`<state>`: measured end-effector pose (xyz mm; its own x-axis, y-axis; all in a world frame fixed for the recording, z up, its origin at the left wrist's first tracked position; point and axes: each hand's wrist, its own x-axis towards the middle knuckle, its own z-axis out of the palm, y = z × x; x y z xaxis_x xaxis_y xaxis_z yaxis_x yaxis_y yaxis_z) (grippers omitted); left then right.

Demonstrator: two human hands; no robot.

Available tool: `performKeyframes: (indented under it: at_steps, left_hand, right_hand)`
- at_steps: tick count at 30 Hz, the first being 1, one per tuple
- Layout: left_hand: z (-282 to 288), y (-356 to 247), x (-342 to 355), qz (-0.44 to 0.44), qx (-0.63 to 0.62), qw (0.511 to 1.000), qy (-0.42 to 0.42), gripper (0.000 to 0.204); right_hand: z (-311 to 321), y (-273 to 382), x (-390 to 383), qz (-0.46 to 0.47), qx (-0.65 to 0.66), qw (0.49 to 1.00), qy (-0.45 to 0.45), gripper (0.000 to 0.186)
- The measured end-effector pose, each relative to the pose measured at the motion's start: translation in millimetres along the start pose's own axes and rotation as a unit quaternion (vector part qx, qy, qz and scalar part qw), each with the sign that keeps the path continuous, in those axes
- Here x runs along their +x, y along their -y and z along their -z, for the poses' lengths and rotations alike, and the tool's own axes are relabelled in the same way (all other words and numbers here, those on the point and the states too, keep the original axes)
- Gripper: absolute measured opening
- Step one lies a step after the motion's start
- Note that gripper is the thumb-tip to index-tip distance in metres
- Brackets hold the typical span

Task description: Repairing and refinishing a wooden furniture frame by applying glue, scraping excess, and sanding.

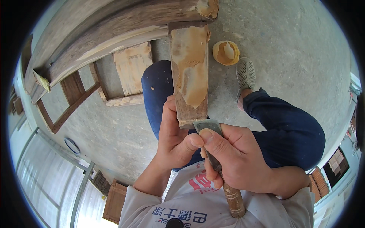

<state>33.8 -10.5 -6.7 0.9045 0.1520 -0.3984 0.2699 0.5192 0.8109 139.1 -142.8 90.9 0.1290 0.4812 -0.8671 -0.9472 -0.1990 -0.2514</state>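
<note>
A wooden beam (190, 110), its top smeared with tan filler, extends toward me in the centre. Against its left side and underside, my left hand (169, 136) wraps its fingers, which are partly hidden behind the wood. The left thumb reaches across, close to the blade. My right hand (239, 155) is closed around a putty knife (232, 197) with a flat grey blade and a ringed wooden handle. Its thumb presses on the blade, whose edge meets the near end of the beam.
A yellow bowl (232, 60) with a pale piece inside stands on the concrete floor (289, 60), near my shoe (245, 74). Long curved timber (114, 49) crosses the upper left. Below it is a wooden frame with a filler-coated panel (133, 68). My bent knees flank the beam.
</note>
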Motion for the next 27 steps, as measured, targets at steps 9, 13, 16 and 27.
performKeyframes:
  at_steps: [9,13,16,27]
  left_hand:
    - [-5.1,5.4,0.4,-0.027,-0.075,0.997,-0.005,0.068]
    - [-7.7,-0.6,1.6,-0.046,-0.074,0.996,-0.028,0.061]
    - [-5.8,-14.5,-0.2,-0.024,0.044,0.998,-0.039,0.053]
    - [-10.3,-18.2,1.5,-0.008,0.075,0.990,-0.118,0.044]
  right_hand:
    - [7.5,-1.2,-12.1,0.019,0.021,1.000,-0.006,0.025]
    - [15.8,-4.3,-26.0,0.043,0.033,0.998,-0.016,0.017]
    - [21.4,-12.3,-28.6,0.089,-0.010,0.995,-0.045,0.012]
    - [35.6,-43.3,-42.6,0.046,-0.060,0.994,0.081,0.027]
